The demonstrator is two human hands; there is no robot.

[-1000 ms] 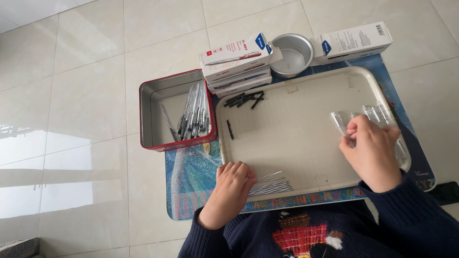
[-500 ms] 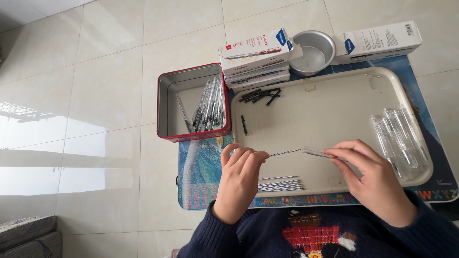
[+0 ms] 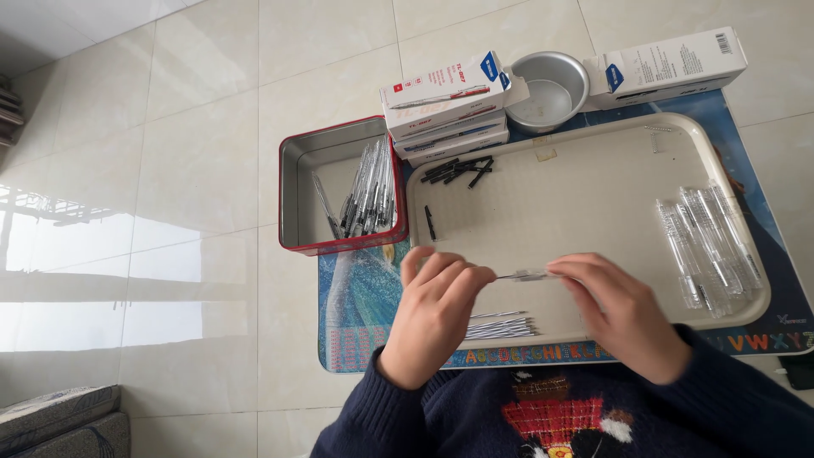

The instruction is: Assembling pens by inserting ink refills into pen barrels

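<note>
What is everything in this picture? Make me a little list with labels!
left hand: pinches one end of a thin refill
right hand: holds the clear pen tube at the refill's other end
tray: cream, under both hands
clear tubes: piled at the tray's right side
refills: small bunch near the tray's front edge
black caps: at the tray's back left
red tin: left of the tray, holds pens
boxes: stacked behind the tray
bowl: metal, beside the boxes

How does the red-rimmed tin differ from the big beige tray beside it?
The red-rimmed tin is smaller, deeper and shiny metal; the beige tray is wide, shallow and matte. The tin sits on the floor tiles, the tray on a colourful mat. The tin holds assembled pens; the tray holds clear barrels. Both are rectangular with rounded corners.
</note>
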